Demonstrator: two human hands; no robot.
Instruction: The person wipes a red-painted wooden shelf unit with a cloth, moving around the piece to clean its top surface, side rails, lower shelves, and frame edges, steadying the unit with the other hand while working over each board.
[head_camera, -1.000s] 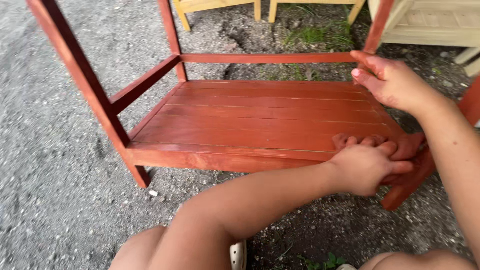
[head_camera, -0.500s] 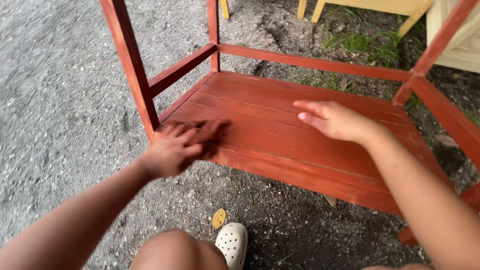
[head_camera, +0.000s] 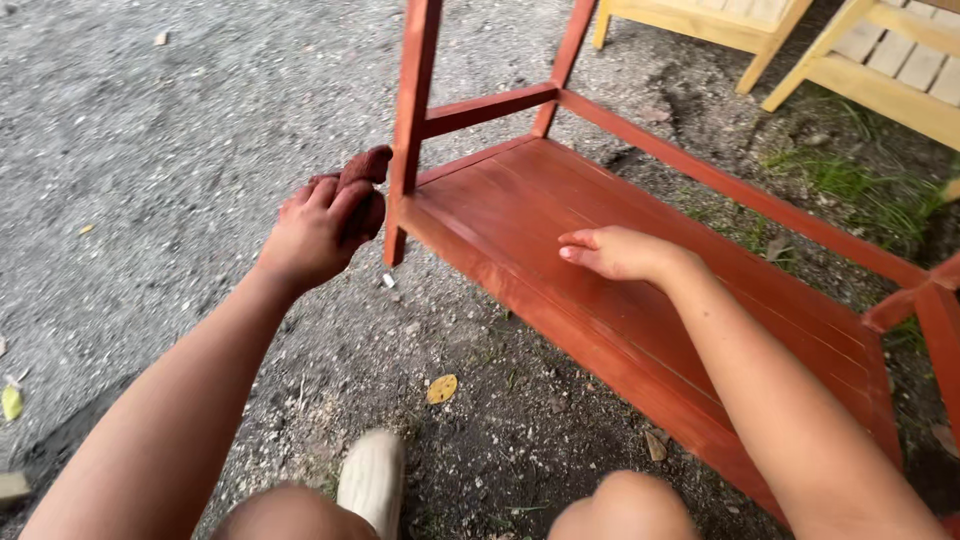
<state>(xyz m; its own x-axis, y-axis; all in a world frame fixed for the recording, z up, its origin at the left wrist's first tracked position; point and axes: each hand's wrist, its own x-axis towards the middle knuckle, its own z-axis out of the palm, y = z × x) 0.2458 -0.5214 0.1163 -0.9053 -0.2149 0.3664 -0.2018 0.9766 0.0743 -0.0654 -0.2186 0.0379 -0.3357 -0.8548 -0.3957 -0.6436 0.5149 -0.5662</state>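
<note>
A red-brown stained wooden shelf frame (head_camera: 560, 215) stands on gravel, its lower board running from upper left to lower right. My left hand (head_camera: 320, 230) is closed on a dark red stained rag (head_camera: 362, 170), held just left of the frame's front left leg (head_camera: 412, 120), close to it. Whether the rag touches the leg I cannot tell. My right hand (head_camera: 620, 252) lies flat on the shelf board with fingers together, holding nothing.
Gravel ground (head_camera: 180, 130) spreads to the left. Unpainted pale wooden furniture (head_camera: 880, 70) stands at the upper right beside a patch of grass (head_camera: 860, 190). My knees and a pale shoe (head_camera: 372, 480) are at the bottom edge. A yellow leaf (head_camera: 441, 388) lies nearby.
My left hand slid with the rag from the shelf's right end leftward along the front edge to beside the left leg. My right hand came down flat on the board. The view shifted left.
</note>
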